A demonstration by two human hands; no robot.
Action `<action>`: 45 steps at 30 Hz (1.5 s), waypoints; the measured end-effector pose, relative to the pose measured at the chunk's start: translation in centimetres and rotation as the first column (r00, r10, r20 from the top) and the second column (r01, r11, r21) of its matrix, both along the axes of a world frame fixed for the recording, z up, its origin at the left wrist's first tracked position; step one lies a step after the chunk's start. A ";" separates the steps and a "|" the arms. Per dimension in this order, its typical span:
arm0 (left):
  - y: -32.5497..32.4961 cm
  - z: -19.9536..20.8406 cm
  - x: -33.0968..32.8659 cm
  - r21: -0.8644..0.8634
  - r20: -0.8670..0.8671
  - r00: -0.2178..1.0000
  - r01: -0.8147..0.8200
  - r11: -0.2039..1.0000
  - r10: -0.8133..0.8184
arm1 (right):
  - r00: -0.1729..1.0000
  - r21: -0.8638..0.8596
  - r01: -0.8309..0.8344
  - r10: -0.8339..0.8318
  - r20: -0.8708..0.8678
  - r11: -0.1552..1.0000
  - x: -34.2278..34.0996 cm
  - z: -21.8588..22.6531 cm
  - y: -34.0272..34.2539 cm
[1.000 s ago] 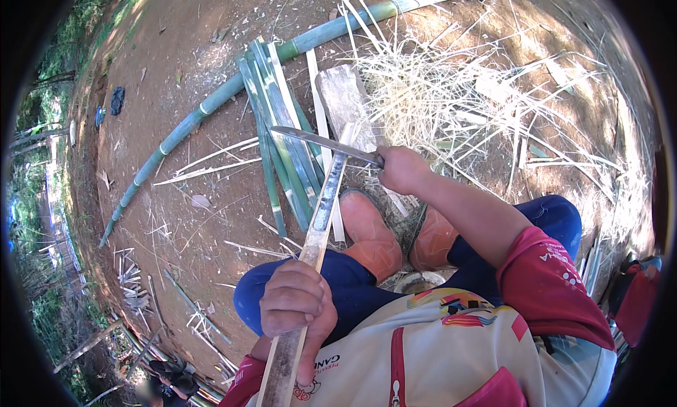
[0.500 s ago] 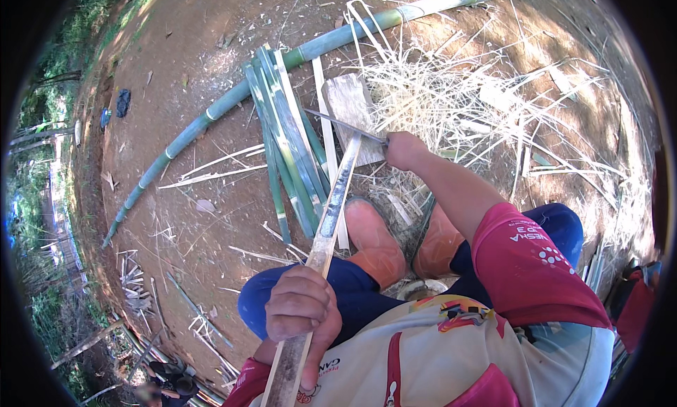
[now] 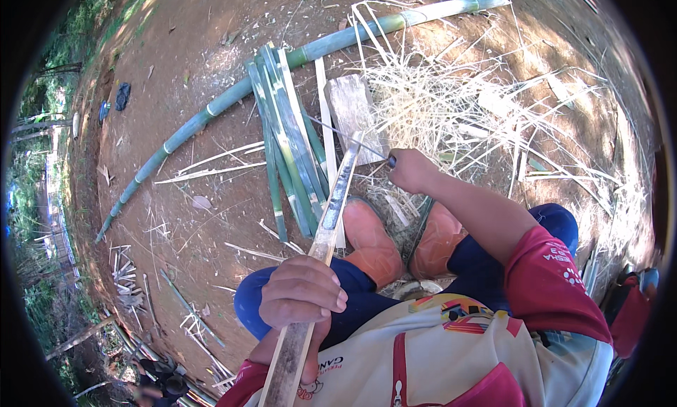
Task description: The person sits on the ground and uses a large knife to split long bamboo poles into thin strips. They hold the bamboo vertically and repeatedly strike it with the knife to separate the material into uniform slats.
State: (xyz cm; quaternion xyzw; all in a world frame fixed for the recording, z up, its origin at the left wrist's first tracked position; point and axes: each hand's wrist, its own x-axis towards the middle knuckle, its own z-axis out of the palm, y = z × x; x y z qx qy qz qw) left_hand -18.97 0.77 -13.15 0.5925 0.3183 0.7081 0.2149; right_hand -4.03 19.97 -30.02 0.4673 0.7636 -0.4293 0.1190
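Observation:
My left hand [image 3: 302,293] is closed around a long split bamboo strip [image 3: 326,234], which slants from my lap up and away. In my right hand [image 3: 412,169] is the dark handle of a long thin-bladed knife [image 3: 341,133]. Its blade crosses the strip's far end; whether it bites into the bamboo I cannot tell. Just beyond that end lies a flat wooden block [image 3: 350,109] on the ground. A bundle of green split bamboo pieces [image 3: 285,143] lies to the left of the strip.
A long green bamboo pole [image 3: 233,95] curves across the ground beyond the bundle. Pale shavings [image 3: 451,118] are heaped at the right. My orange boots [image 3: 370,238] stand between my bent knees. Another person [image 3: 163,382] is at the lower left edge.
The knife has tilted, its handle end coming slightly nearer to me, and my right forearm has shifted right. My left hand keeps its hold on the strip, with the fingers turned slightly.

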 end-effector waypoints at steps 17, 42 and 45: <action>-1.3 -1.6 2.2 0.054 0.166 0.955 -0.259 0.964 0.248 | 0.923 0.105 -0.073 0.107 -0.369 0.992 1.6 7.9 -8.4; -0.4 -1.6 1.8 0.088 0.179 0.950 -0.274 0.958 0.256 | 0.998 0.089 -0.024 0.018 0.065 0.996 -1.8 -5.3 2.6; -0.2 -1.3 1.6 0.090 0.173 0.954 -0.262 0.961 0.244 | 0.997 0.084 -0.008 0.001 0.079 0.996 -1.7 -7.8 4.5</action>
